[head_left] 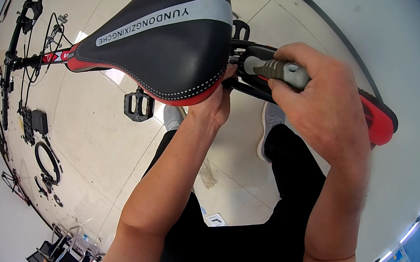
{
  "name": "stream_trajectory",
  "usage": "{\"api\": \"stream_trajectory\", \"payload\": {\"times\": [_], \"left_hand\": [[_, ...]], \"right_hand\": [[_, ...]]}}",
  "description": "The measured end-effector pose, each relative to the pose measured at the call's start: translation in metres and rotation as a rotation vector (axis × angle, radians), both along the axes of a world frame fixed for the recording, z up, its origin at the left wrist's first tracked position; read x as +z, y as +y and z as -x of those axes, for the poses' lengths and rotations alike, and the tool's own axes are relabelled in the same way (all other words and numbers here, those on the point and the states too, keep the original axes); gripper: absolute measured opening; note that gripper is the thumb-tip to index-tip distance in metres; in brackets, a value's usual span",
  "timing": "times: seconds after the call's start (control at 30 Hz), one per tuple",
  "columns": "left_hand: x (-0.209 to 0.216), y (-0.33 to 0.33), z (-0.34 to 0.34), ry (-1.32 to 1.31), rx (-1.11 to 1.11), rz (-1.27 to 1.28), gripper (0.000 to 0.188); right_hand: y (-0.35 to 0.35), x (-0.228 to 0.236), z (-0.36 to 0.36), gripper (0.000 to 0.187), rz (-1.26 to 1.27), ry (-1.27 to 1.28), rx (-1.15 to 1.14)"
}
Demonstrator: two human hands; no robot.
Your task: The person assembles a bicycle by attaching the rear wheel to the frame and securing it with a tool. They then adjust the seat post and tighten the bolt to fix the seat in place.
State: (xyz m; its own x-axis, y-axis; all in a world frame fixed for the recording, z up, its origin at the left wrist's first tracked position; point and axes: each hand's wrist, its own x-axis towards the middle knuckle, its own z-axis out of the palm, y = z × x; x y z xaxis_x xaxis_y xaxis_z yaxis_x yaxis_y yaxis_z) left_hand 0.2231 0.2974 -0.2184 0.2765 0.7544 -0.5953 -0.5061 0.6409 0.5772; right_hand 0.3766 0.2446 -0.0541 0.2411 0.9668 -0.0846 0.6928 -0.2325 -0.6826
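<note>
Tool handle — olive-brown, grey-ended — lies in the right hand.

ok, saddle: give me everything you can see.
The bicycle saddle has a smooth, leather-like black cover, a pale grey lettered band running diagonally across, light dashed stitching near its edge and red lower sides. No tears show. Top side up, its narrow nose points left toward the handlebar. The left hand reaches beneath the wide rear; any contact is hidden.

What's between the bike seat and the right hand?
In the head view: a gray tool handle, gripped by the right hand, and black bike parts near the seat.
</note>
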Motion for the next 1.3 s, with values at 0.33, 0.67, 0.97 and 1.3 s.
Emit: {"api": "stream_trajectory", "payload": {"times": [0.33, 0.67, 0.97, 1.3], "left_hand": [[0.004, 0.0, -0.003, -0.006, 0.038, -0.004, 0.017], [0.007, 0.0, -0.003, 0.007, 0.026, 0.005, 0.016], [-0.005, 0.001, 0.004, -0.082, -0.004, 0.004, 0.014], [-0.005, -0.001, 0.007, -0.112, 0.023, 0.044, 0.011]], "right_hand": [[-0.001, 0.004, 0.001, 0.021, 0.032, -0.002, 0.024], [-0.001, 0.003, 0.003, 0.02, 0.05, -0.02, 0.035], [0.002, -0.002, 0.0, 0.024, 0.02, 0.027, -0.026], [0.003, 0.0, -0.002, 0.025, 0.053, 0.045, -0.035]]}}
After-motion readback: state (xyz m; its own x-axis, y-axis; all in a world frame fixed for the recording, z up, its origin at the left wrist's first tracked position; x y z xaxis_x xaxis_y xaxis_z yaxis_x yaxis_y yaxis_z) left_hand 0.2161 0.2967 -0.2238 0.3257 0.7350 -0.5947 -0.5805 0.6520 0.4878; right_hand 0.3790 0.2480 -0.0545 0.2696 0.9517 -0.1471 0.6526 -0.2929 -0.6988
